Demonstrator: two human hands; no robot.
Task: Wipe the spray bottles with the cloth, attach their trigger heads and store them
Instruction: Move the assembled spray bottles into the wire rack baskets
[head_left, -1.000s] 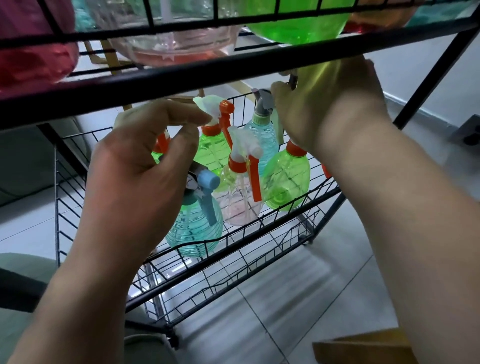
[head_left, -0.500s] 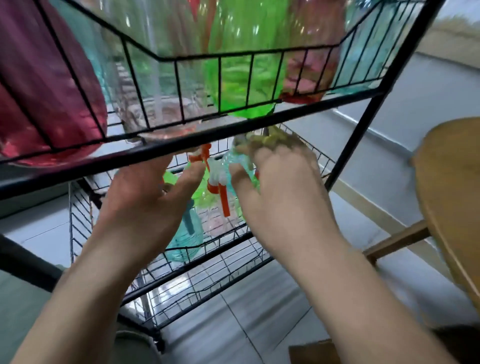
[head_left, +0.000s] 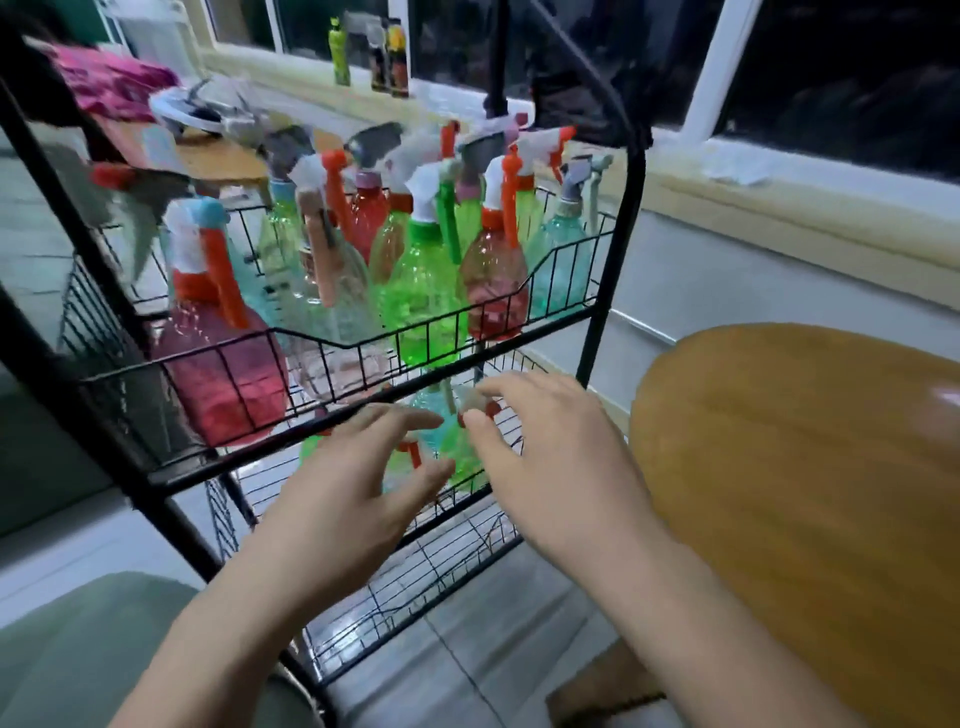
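Storing step, I'd say. The left hand (head_left: 358, 499) and right hand (head_left: 545, 457) hover just in front of the wire rack's lower basket (head_left: 441, 571), fingers spread and loose, gripping nothing. A teal bottle (head_left: 428, 410) and a green bottle (head_left: 462, 457) stand in that basket, right behind the fingertips. The upper basket (head_left: 332, 344) is packed with spray bottles, trigger heads on: red, green, clear, teal. Next move is probably fetching another bottle to wipe.
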